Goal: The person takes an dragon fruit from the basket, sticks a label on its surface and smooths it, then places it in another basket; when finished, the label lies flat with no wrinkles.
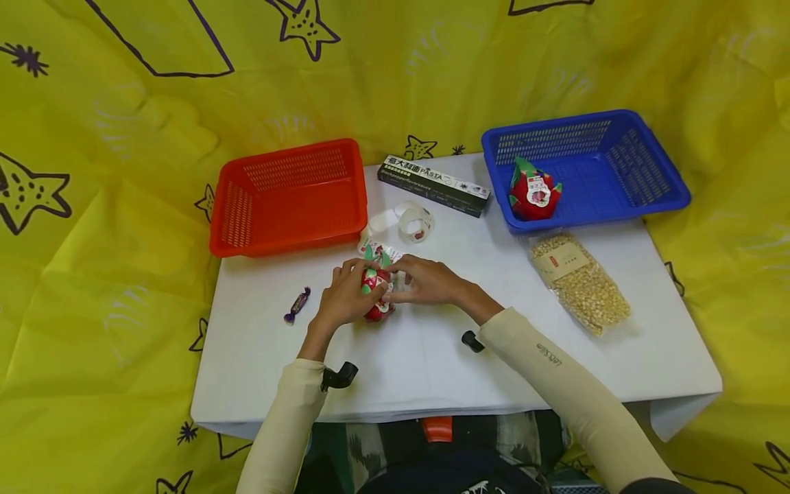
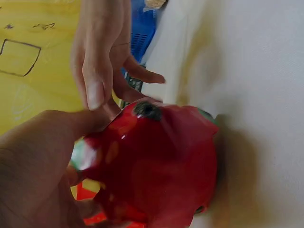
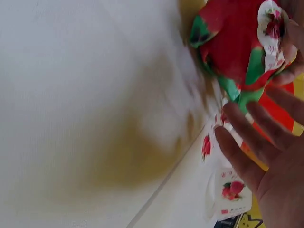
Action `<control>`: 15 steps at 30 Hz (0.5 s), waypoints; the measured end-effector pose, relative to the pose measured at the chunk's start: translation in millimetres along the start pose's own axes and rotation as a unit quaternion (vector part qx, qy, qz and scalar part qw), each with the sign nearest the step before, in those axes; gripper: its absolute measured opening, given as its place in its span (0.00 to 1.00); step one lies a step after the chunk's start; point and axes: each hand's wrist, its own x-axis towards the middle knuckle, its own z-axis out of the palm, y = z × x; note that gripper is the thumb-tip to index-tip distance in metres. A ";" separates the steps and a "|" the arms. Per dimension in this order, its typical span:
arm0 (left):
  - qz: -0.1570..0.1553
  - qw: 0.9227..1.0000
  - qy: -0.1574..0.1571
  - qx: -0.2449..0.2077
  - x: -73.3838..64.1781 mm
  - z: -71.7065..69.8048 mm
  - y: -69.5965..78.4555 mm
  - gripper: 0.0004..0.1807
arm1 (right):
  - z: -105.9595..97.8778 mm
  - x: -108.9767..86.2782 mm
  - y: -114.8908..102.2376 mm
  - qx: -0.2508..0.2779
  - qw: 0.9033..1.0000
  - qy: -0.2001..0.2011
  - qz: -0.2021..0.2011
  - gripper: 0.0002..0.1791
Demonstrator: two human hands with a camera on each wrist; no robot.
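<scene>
A red dragon fruit with green scale tips [image 1: 378, 312] is low over the white table, a white label [image 3: 269, 33] with a fruit picture stuck on its side. My left hand [image 1: 347, 296] grips it, thumb and fingers curled round the fruit, as the left wrist view [image 2: 161, 161] shows from its stem end. From the other side my right hand [image 1: 426, 280] reaches in with fingertips right by the fruit; in the right wrist view its fingers [image 3: 247, 164] are spread and fairly straight. A strip of fruit labels [image 1: 390, 251] lies just behind the fruit, leading toward a label roll [image 1: 416, 224].
A red basket [image 1: 290, 241] stands back left; a blue basket [image 1: 592, 218] at back right holds another labelled dragon fruit [image 1: 535, 193]. Between them lies a pasta box [image 1: 433, 185]. A bag of corn kernels [image 1: 583, 285] is on the right, a purple-wrapped candy [image 1: 297, 306] on the left.
</scene>
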 end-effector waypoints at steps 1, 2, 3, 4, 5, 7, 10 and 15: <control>0.002 1.000 0.003 -0.005 -0.5 -0.6 -1.6 0.32 | 1.6 0.3 -2.5 0.001 1.000 0.000 0.005 0.42; 0.003 1.000 0.010 -0.013 -0.9 -1.4 -3.3 0.31 | 2.9 0.8 -5.6 0.003 1.000 -0.001 0.008 0.46; 0.005 0.999 0.021 -0.025 -1.1 -2.4 -5.2 0.30 | 4.2 1.8 -8.8 0.004 1.000 -0.001 0.010 0.49; 0.005 0.999 0.036 -0.036 -1.2 -3.8 -7.4 0.28 | 5.5 3.2 -12.3 0.005 1.000 -0.001 0.011 0.52; 0.005 0.997 0.053 -0.049 -1.2 -5.4 -9.7 0.27 | 6.8 4.7 -15.8 0.004 1.000 -0.001 0.011 0.53; 0.006 0.994 0.089 -0.065 -0.7 -8.2 -15.0 0.24 | 9.2 7.9 -23.0 0.003 1.000 -0.003 0.013 0.55; 0.011 0.992 0.108 -0.067 -0.8 -10.5 -25.3 0.22 | 12.9 12.1 -32.4 -0.002 1.000 -0.009 0.027 0.55; 0.004 0.999 0.046 -0.006 -4.4 -10.3 -42.3 0.28 | 19.9 17.8 -43.2 -0.014 0.998 -0.025 0.064 0.57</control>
